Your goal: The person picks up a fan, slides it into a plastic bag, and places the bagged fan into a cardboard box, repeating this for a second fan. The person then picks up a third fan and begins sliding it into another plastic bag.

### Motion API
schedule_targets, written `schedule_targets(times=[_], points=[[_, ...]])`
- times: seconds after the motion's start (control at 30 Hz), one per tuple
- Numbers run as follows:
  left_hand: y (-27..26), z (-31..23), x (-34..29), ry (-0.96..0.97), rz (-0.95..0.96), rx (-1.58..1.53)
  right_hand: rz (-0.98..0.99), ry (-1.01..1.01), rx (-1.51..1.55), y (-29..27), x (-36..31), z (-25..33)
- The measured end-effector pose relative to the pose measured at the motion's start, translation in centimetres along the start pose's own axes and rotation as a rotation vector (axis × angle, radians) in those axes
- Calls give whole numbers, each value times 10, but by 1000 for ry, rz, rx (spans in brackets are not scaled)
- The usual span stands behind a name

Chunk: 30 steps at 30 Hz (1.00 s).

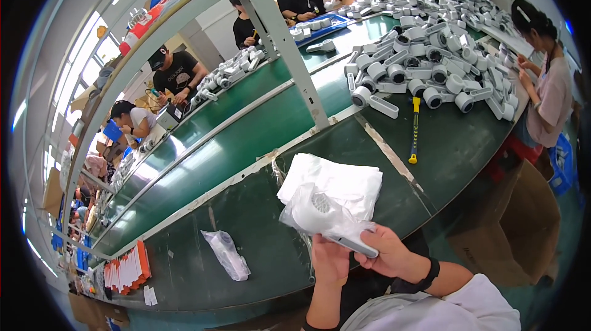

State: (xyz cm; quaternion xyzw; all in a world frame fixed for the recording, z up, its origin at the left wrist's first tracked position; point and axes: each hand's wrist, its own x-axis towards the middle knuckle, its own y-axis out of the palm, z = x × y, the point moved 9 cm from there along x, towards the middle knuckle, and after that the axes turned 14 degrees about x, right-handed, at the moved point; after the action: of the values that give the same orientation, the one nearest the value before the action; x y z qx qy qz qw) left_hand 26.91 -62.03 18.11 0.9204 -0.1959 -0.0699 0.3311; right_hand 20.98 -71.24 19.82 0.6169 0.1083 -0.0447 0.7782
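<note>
Both my hands hold a white handheld device (311, 211) with a round grilled head and a flat handle; it is partly inside a clear plastic bag. My left hand (330, 260) is closed round its underside, where the head meets the handle. Fingers of my right hand (391, 252) grip the grey end of the handle, which sticks out of the bag. Just beyond the device lies a stack of thin white plastic bags (354, 180), partly covered by it. To the left, a bagged white piece (228, 256) rests on the dark green bench (265, 272).
A yellow-and-black hammer (415, 131) lies right of the bags, below a large heap of white devices (437, 66). Orange-and-white flat boxes (128, 268) stand far left. A metal post (289, 54) rises behind; an open cardboard box (511, 226) stands right. Several people work around the benches.
</note>
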Motion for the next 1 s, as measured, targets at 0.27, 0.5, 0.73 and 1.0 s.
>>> schedule_targets(times=[0.27, 0.5, 0.73, 1.0], points=[[-1, 7, 8, -128, 75, 54, 37, -278, -581, -5, 5, 4], [-16, -7, 7, 34, -189, 300, 241, -869, -1514, 70, -2, 50], [3, -8, 0, -136, -35, 252, 109, -1094, -1492, 58, -10, 56], [18, -10, -1, -165, 59, 338, 67, -993, -1454, 84, -4, 72]])
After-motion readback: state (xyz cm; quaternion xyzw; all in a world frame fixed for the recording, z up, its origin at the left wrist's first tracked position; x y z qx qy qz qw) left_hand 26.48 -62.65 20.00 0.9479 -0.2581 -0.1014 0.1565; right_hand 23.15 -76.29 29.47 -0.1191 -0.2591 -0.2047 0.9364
